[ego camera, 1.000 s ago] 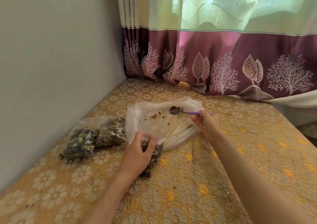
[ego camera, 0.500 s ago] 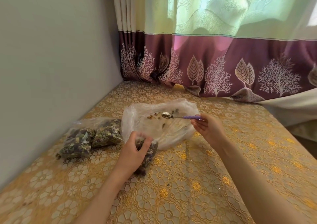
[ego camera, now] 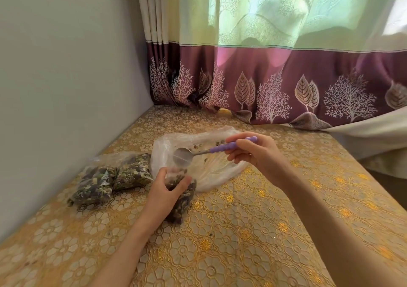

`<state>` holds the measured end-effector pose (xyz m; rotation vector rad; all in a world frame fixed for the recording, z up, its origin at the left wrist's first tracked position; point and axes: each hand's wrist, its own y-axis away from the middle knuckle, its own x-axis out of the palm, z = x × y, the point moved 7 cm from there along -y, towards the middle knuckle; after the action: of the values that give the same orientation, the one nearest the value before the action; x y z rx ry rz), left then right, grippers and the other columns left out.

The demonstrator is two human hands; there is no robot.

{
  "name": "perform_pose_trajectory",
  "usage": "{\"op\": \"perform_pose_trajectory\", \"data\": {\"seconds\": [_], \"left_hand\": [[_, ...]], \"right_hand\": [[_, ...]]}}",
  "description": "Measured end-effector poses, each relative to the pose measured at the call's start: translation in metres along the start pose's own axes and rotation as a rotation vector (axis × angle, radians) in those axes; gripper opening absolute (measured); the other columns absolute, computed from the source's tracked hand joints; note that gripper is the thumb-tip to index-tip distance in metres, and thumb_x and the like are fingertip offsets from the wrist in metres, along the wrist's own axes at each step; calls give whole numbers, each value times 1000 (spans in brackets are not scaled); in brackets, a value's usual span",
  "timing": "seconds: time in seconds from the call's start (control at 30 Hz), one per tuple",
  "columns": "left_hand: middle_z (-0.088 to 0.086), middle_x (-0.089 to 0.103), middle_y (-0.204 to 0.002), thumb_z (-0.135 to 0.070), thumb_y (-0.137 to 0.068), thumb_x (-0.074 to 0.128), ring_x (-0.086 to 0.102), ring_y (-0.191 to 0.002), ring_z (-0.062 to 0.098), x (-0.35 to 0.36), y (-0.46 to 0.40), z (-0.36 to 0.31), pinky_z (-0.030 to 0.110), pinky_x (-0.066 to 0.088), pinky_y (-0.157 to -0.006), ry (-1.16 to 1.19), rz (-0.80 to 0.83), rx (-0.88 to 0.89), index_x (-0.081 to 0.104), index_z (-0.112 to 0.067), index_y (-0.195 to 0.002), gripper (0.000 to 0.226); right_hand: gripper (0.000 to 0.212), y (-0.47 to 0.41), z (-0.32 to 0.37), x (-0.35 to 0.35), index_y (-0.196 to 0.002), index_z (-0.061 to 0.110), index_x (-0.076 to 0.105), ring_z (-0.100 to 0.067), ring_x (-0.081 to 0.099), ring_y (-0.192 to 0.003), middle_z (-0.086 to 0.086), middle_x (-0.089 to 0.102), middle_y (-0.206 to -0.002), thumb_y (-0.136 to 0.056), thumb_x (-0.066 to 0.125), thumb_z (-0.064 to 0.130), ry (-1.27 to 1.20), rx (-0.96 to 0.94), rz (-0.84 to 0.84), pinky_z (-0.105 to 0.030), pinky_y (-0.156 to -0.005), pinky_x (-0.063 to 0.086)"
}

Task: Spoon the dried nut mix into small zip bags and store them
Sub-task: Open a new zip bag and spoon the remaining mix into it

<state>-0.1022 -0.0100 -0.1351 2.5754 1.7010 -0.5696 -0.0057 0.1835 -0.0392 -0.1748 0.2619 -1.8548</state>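
My left hand (ego camera: 164, 191) grips a small zip bag (ego camera: 184, 199) part-filled with dark nut mix, holding its mouth up. My right hand (ego camera: 256, 152) pinches the purple beaded handle of a metal spoon (ego camera: 182, 157). The spoon's bowl is tipped just above the bag's mouth, its back toward me, so I cannot see what it carries. Behind both lies a large clear plastic bag (ego camera: 215, 172), nearly flat, with only a few loose nuts left on it. Two filled zip bags (ego camera: 112, 179) lie side by side at the left near the wall.
Everything sits on a table with a gold floral cloth (ego camera: 242, 231). A grey wall (ego camera: 66, 88) runs along the left. A purple and green curtain (ego camera: 275, 77) hangs at the back, its hem resting on the table. The table's right edge (ego camera: 361, 161) drops off.
The spoon has come back from the large plastic bag toward me and tipped over the small bag's mouth. My left hand kept hold of the small bag.
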Motion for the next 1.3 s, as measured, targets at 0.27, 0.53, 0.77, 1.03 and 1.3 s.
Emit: {"op": "perform_pose_trajectory", "data": {"seconds": [0.27,0.53,0.77,1.03,1.3], "left_hand": [[-18,59,-90,-54,-62,63,58,-70,-17,-1,4,-10,2,42,-53,30,-7,5,52,-27,-104,51],[-15,67,-83,-47,-77,58,62,-82,-1,-19,3,-17,20,43,-68,103,-125,80,63,-39,-83,10],[-4,66,-77,-22,-90,58,60,-68,-2,-45,1,-8,17,47,-68,244,-320,110,63,-20,-86,6],[5,66,-73,-23,-90,59,64,-72,23,-44,-2,0,35,54,-68,239,-307,106,62,-24,-85,6],[4,65,-70,-23,-90,59,62,-72,33,-42,-2,0,49,52,-70,281,-312,80,63,-27,-80,11]], "right_hand": [[19,-2,2,-11,-91,1,67,-17,62,-64,-10,70,-76,-93,48,4,-104,-82,-75,-22,-59,51],[22,-12,-27,-45,-83,3,66,-15,63,-63,-9,71,-74,-95,52,15,-56,0,-422,-20,-57,53],[27,-38,-56,-33,-81,14,72,-15,64,-69,-9,72,-83,-97,51,19,256,66,-426,-33,-72,57],[22,-62,-70,-18,-85,15,69,-18,66,-74,-14,72,-91,-97,51,18,260,85,-400,-36,-77,58],[30,-59,-81,-5,-82,12,71,-18,64,-76,-20,70,-97,-99,47,15,160,158,-290,-27,-69,56]]}}
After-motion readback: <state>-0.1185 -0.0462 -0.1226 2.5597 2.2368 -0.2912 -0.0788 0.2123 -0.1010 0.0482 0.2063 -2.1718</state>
